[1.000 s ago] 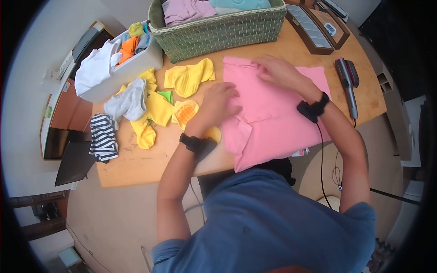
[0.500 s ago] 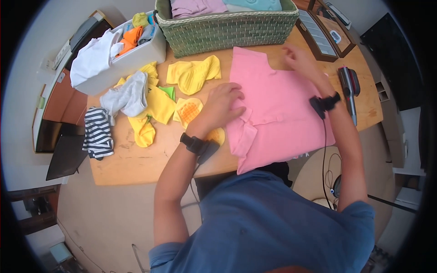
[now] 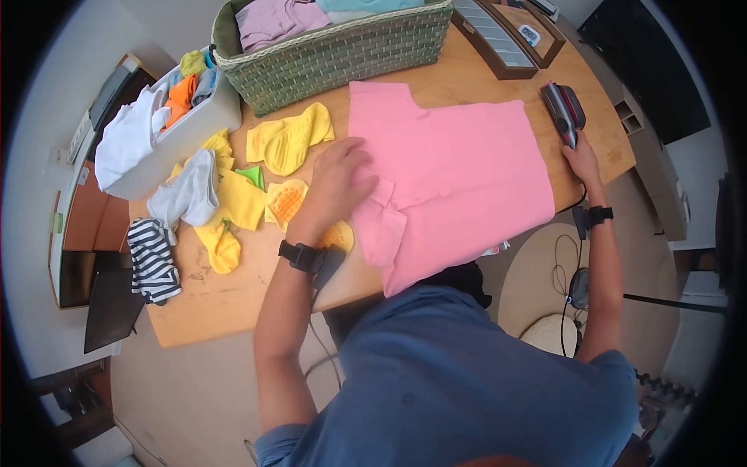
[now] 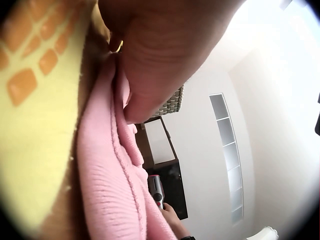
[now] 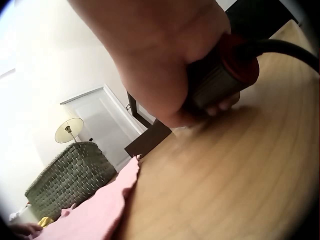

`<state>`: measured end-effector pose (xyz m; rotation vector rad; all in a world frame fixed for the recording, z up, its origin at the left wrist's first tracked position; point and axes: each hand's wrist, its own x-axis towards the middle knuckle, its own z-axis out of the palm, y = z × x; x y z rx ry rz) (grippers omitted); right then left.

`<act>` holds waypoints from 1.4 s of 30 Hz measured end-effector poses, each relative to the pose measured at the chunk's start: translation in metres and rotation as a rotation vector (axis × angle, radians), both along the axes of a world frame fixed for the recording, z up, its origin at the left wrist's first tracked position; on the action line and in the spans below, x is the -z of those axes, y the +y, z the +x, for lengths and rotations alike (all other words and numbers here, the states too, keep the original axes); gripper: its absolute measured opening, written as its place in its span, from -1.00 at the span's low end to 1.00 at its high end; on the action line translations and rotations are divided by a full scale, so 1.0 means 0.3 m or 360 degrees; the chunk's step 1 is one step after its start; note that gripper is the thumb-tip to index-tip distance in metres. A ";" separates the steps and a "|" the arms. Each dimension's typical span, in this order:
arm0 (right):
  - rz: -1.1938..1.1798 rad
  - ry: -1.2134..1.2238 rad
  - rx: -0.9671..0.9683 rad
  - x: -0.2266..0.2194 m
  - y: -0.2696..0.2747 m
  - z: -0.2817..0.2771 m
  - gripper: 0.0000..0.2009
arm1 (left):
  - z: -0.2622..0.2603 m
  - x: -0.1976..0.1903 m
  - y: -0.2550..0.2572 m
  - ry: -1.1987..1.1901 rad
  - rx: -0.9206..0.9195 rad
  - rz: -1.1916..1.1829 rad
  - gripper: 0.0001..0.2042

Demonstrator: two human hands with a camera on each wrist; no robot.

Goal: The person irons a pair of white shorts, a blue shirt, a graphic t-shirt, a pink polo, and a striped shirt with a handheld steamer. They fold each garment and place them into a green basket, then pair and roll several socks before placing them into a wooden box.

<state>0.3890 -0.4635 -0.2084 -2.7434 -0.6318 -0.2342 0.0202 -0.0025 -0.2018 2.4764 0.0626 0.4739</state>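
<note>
A pink shirt (image 3: 459,156) lies spread on the wooden table (image 3: 257,311), its left sleeve part bunched near the front. My left hand (image 3: 336,183) rests on the shirt's left edge; its thumb lies against the pink cloth (image 4: 112,165) in the left wrist view. At the table's right side my right hand (image 3: 583,158) grips the handle of a grey-and-red handheld iron (image 3: 562,113). The right wrist view shows fingers (image 5: 225,104) wrapped round the dark handle (image 5: 220,82), a thick cord (image 5: 287,49) leaving its end.
Yellow clothes (image 3: 241,198), a grey sock-like piece (image 3: 187,191) and a striped cloth (image 3: 153,261) lie left. Behind are a white bin (image 3: 222,117) of clothes and a green woven basket (image 3: 334,66). A compartmented brown case (image 3: 498,39) sits open at the back right.
My right hand has left the shirt's top edge, swung right and taken hold of the iron's handle. My left hand stays on the shirt's left edge. The head view has shifted.
</note>
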 end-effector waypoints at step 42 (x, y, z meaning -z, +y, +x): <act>0.1127 0.1878 -0.0361 -0.225 0.415 -0.507 -0.83 | -0.001 -0.001 0.012 0.0092 -0.0083 -0.0088 -0.67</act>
